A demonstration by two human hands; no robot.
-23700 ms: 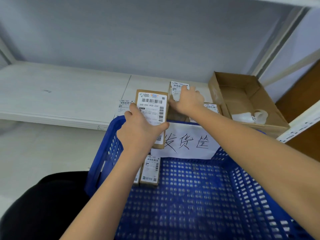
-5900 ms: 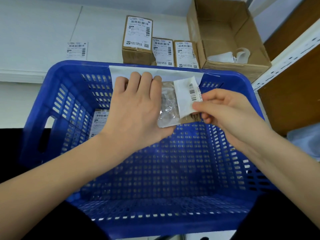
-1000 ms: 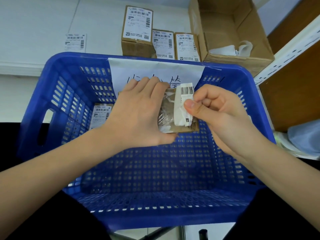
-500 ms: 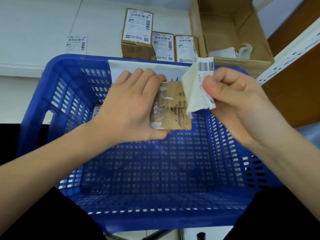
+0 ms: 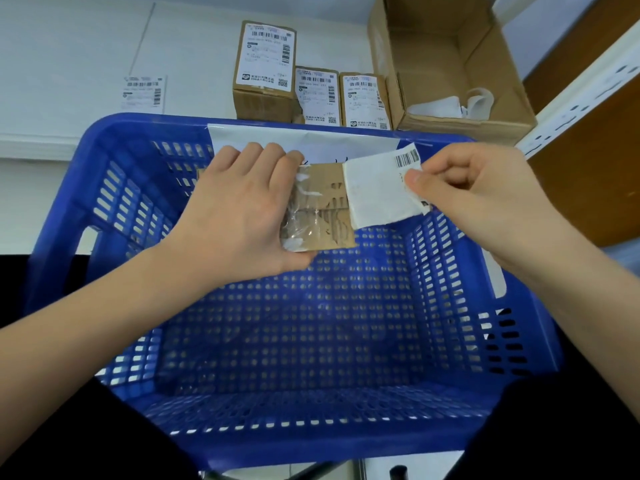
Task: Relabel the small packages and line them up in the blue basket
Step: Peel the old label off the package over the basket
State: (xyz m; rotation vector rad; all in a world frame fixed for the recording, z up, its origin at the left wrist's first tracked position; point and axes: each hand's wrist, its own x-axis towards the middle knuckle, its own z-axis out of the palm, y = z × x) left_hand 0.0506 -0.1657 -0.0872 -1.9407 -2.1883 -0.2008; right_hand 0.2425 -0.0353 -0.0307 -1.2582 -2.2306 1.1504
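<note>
Blue perforated plastic basket (image 5: 114, 188): rectangular, slotted walls and floor, nearest the viewer; a white paper sheet (image 5: 311, 142) with handwriting is fixed over its far rim.

Small brown cardboard package (image 5: 325, 206): held above the far part of the basket, face torn in strips, a patch of crumpled clear tape on its left half. Left hand (image 5: 239, 216) grips it from the left, fingers together over the top edge, thumb under the lower edge.

White paper shipping label (image 5: 379, 194): peeled off the package's right side, blank underside mostly towards the viewer, barcode showing at its upper corner. Right hand (image 5: 474, 199) pinches its right edge between thumb and curled fingers.

White shelf surface (image 5: 69, 46): pale, smooth, a thin seam running back across it, beyond the basket. On it:
- tall brown labelled carton (image 5: 265, 69), upright;
- two shorter brown labelled cartons (image 5: 317, 95) (image 5: 363, 100), side by side, just right of the tall one;
- loose white barcode label (image 5: 143, 93), lying flat, well left of the cartons;
- large open brown cardboard box (image 5: 446, 57) at right, holding white strips of label backing (image 5: 450, 105).

White slotted metal shelf upright (image 5: 581, 88): runs diagonally at right, brown wooden panel (image 5: 588, 168) behind it.
</note>
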